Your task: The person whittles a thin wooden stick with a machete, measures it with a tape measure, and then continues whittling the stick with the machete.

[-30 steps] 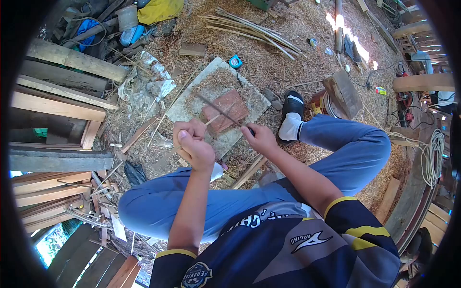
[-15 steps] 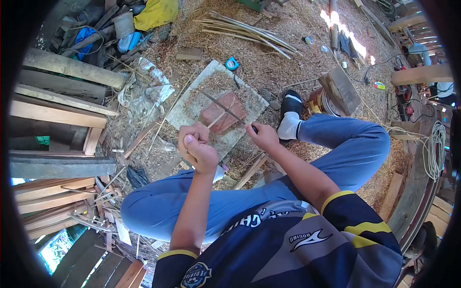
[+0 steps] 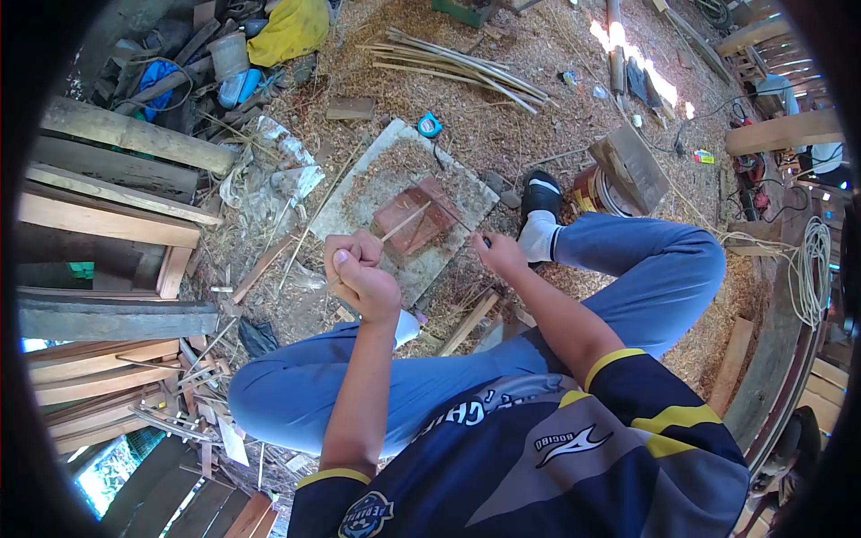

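Note:
My left hand (image 3: 360,276) is closed in a fist around a thin wooden stick (image 3: 406,222), whose pale end reaches out over a reddish block (image 3: 426,235). In my right hand (image 3: 499,256) is the dark handle of a knife (image 3: 456,215). Its thin blade points up and left across the block, crossing near the tip of the stick and partly blurred. The block lies on a flat grey slab (image 3: 357,190) strewn with shavings, between my spread legs.
A teal tape measure (image 3: 429,125) sits at the slab's top corner. Beyond it lies a bundle of thin strips (image 3: 462,67). To the right, a board (image 3: 630,166) leans on a round tin (image 3: 589,190). Crumpled plastic (image 3: 269,170) and stacked timber (image 3: 117,220) are on the left.
The knife has shifted and turned, its blade now steeper and close to the stick's tip. My left fist has moved slightly left with the stick; the view has shifted slightly.

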Demonstrator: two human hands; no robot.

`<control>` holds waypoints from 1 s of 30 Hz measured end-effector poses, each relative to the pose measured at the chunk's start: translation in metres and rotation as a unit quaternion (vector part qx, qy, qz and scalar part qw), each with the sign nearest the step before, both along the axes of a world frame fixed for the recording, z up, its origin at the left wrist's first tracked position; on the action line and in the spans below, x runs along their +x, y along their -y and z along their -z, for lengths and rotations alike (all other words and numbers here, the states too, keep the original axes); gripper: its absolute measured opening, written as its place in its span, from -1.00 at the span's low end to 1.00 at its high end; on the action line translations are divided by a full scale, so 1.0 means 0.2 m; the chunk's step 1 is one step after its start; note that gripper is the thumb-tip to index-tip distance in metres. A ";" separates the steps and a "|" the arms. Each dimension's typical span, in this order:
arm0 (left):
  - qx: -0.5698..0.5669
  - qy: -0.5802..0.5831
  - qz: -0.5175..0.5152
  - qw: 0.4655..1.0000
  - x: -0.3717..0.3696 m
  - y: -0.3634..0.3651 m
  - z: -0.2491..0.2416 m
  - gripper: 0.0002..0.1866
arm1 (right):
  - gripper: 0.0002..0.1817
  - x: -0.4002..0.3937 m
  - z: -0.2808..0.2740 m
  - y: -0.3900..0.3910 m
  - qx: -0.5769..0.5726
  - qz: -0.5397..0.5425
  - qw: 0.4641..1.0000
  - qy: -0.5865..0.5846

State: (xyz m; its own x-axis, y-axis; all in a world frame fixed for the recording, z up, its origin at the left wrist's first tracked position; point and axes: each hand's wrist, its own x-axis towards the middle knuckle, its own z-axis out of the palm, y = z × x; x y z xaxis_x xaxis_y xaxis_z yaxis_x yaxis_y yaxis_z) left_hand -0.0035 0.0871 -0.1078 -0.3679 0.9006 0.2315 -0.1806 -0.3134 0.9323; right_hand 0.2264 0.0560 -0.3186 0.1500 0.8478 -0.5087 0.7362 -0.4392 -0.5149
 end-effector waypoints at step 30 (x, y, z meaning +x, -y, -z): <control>-0.013 0.011 0.039 0.999 0.00 -0.01 -0.01 -0.60 | -0.47 -0.16 -0.22 -0.04 0.128 -0.063 0.980 -0.138</control>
State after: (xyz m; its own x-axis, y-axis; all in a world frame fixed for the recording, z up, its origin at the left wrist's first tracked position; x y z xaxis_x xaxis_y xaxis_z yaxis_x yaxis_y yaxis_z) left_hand -0.0038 0.0883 -0.1058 -0.3008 0.9326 0.1995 -0.2248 -0.2726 0.9355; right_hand 0.1947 0.0643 -0.2755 -0.0778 0.9561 -0.2827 0.5928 -0.1836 -0.7841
